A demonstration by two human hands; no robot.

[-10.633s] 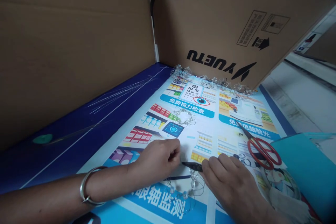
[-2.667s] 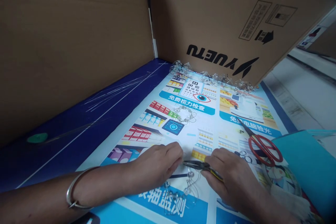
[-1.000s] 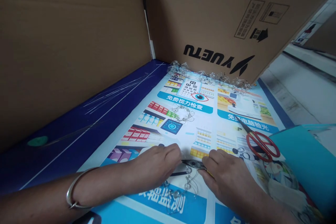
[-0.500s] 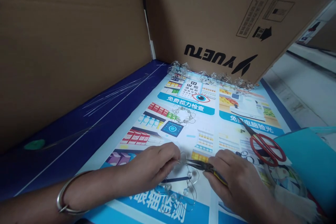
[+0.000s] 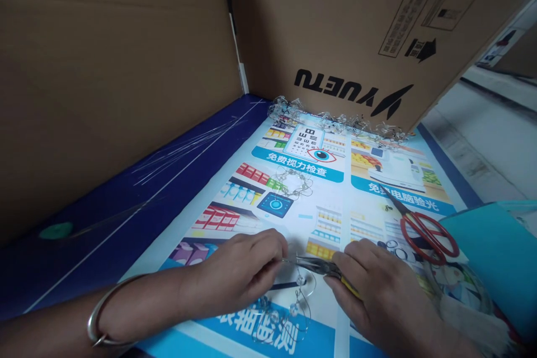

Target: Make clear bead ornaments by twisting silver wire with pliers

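Two hands worked over a printed poster (image 5: 331, 218): the right hand (image 5: 377, 285) had its fingers clamped on needle-nose pliers (image 5: 319, 266), tips at a beaded wire (image 5: 300, 305) lying on the poster, which the left hand (image 5: 239, 271) pinched between its fingers just beside them.

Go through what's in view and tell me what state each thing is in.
Needle-nose pliers: tips at the wire.
Right hand: gripping the pliers.
Left hand: pinching wire by the pliers' tips.
Beaded wire piece: lying under the hands.
Beaded wire loop: lying apart, farther forward.
Red-handled scissors: shut, lying flat.
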